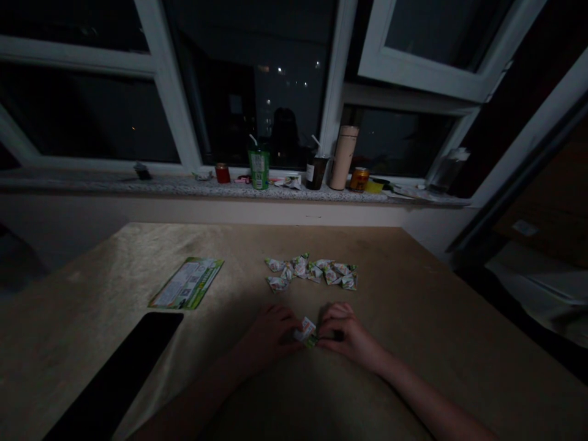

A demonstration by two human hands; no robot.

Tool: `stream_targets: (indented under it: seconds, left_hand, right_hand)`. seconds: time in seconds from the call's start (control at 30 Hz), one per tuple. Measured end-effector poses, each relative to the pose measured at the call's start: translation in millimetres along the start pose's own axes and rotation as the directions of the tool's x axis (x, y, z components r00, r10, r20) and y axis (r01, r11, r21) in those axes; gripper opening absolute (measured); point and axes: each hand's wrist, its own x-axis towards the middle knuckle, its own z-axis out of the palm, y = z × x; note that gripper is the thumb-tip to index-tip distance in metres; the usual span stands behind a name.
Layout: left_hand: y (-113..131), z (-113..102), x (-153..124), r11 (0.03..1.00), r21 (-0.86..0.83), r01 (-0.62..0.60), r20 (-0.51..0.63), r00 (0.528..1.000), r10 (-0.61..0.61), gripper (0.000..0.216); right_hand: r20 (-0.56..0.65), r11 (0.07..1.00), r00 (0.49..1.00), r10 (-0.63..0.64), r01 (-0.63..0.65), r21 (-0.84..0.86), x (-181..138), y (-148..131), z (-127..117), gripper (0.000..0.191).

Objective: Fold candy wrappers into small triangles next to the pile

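Note:
One small wrapped candy, white and green, is between my two hands just above or on the table. My left hand is closed on its left side with thumb and fingers. At the candy's lower right corner, the thumb and curled fingers of my right hand pinch the wrapper's edge. Beyond my hands lies a loose row of several similar wrapped candies, some overlapping. A flat green and white printed packet lies to the left of them. The dim light hides the fine detail of my fingertips.
The table has a brown covering. A long black object lies at the left front. Along the granite windowsill stand a green cup, a dark cup, a tall pinkish bottle, a can and a red jar.

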Motion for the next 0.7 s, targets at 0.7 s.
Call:
stream_targets:
  seconds: [0.7]
  left_hand:
    - [4,8,7,0.961,-0.095,0.261,-0.029,0.964,-0.264,0.016]
  right_hand:
    - [-0.110,0.928,0.922,0.372,-0.373,0.012,11,0,12,0.018]
